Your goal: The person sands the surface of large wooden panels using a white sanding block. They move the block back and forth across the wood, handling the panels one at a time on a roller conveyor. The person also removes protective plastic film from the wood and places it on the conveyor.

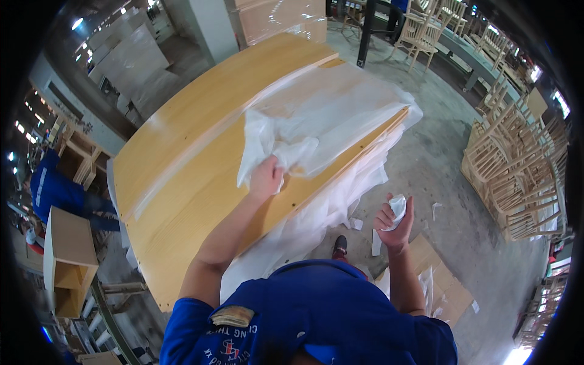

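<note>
A large pale-yellow wooden panel [201, 182] lies flat before me, rounded at its far left side. Thin white foam sheet [347, 100] covers its right part, bunched up near the middle. My left hand [266, 177] is closed on the bunched edge of that sheet, just above the wood. Off the panel's right side, over the floor, my right hand [394, 224] is raised and closed round a crumpled white wad [397, 208]. Whether the wad is cloth or foam I cannot tell. More white sheeting [328, 204] hangs along the panel's near edge.
Flattened cardboard [447, 286] and white scraps lie on the floor at right. Stacked wooden chair frames [517, 170] stand farther right, more chairs [423, 30] at the back. A wrapped carton stack [280, 21] is behind the panel. At left are a wooden cabinet [70, 261] and a person in blue [58, 188].
</note>
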`<state>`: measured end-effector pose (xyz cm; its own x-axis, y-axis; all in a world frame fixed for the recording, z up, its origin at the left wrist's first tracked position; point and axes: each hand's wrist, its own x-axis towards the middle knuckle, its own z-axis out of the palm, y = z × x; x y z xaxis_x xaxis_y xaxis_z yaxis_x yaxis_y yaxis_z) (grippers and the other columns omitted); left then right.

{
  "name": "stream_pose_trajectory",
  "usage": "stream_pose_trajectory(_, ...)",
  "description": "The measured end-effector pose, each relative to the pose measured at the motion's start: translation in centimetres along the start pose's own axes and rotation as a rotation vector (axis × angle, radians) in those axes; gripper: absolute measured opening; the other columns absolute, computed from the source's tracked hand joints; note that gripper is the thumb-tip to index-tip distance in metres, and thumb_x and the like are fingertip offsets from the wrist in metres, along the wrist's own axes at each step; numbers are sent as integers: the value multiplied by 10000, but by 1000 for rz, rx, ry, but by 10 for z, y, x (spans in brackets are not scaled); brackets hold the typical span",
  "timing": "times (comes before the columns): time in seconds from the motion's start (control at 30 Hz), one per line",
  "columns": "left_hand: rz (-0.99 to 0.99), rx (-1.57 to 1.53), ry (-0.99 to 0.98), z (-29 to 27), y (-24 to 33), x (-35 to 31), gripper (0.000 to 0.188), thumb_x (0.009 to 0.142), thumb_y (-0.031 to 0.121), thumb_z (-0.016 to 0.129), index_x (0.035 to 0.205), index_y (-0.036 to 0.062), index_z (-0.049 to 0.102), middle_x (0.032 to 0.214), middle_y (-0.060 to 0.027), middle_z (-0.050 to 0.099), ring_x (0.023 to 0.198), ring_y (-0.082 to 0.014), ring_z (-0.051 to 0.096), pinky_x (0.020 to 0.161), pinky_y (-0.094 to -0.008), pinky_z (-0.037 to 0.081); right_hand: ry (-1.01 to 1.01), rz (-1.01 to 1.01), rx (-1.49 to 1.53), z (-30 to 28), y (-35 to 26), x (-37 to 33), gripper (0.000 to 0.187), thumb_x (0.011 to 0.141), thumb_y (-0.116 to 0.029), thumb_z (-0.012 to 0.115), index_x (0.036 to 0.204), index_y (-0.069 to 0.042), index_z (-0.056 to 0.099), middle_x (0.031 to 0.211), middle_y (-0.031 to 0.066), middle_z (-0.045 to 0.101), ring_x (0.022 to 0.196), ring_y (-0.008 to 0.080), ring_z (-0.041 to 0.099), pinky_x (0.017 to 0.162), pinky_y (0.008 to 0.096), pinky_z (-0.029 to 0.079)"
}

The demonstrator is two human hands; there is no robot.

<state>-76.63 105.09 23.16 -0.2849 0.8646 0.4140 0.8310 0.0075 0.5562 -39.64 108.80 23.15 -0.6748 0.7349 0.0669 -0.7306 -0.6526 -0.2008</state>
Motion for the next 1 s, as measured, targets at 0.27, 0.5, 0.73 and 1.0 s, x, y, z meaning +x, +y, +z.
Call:
stream_pose_trajectory(0.27,412,-181,123,98,189,195,324,778,218,680,1010,52,525,1074,-139,520,874,-311,561,706,-405,465,70,-128,11,-24,-129,27,600,932,-570,319,1127,-51,547,605,16,403,473,117,362,474,271,314)
stream_pose_trajectory(0.5,174,301,-398,226,208,212,711,742,420,692,1300,104,384,1219,-191,456,1042,-373,525,823,-442,471,156,-288,71,-55,-187,-1,624,923,-596,306,1110,-57,558,584,14,397,441,124,355,456,288,311)
stream_pose_trajectory(0.73,419,196,-558,276,202,217,346,852,303,577,1067,42,509,1034,-174,581,1045,-355,532,841,-426,454,389,-452,94,-87,-215,-40,594,924,-579,330,1104,-61,559,589,10,392,449,121,349,451,270,300)
stream_pose_trajectory(1.0,-449,-1734,92,147,54,274,424,888,298,549,1192,9,496,1144,-124,556,1026,-292,552,934,-400,431,149,-195,81,-66,-204,51,541,938,-535,330,1078,-63,554,593,6,403,459,115,345,456,270,302)
